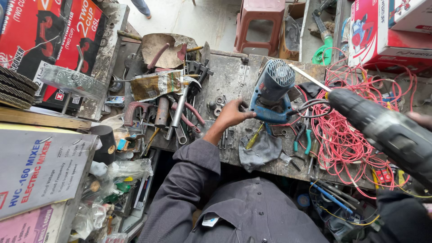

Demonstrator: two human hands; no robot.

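Two hands | left hand (231, 114) fingers clamped on blue heat gun (271, 92) | right hand (420, 119) fingers: cannot tell, beside black tool (387, 130)

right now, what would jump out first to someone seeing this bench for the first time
The tangle of red wire sprawled over the right of the workbench catches the eye first. At the centre, the left hand grips a blue power tool by its handle. A big black tool body looms at the right edge, with the right hand barely visible behind it.
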